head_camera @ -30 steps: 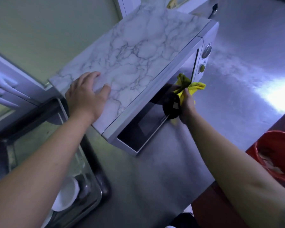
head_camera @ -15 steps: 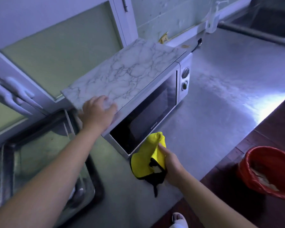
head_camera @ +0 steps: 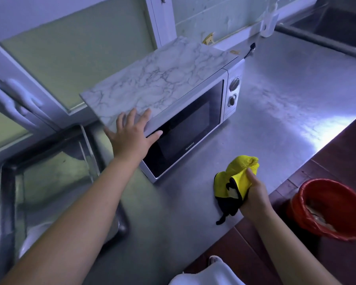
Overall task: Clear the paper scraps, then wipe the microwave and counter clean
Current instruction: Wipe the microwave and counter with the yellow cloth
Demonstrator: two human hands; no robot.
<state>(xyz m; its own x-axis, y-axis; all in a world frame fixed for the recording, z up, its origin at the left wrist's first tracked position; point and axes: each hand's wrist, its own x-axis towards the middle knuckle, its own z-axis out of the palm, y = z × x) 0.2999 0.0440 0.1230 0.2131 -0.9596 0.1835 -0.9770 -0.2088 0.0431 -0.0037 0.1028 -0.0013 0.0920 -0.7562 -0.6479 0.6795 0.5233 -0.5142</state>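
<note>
The left hand (head_camera: 132, 133) lies flat with fingers spread on the near corner of the microwave (head_camera: 185, 112), thumb hooked over the top edge of its door, steadying it. The right hand (head_camera: 255, 194) clutches a bunched yellow and black cloth (head_camera: 234, 179), held just above the steel counter (head_camera: 286, 103) in front of the microwave. No paper scraps show on the counter, and a red bin (head_camera: 333, 208) beside it holds pale rubbish, so the clearing looks finished. The cloth is off the microwave and at the counter, so wiping seems under way, with the counter probably left to do. One word reads on the door's lower edge: "Galanz" (head_camera: 189, 146).
</note>
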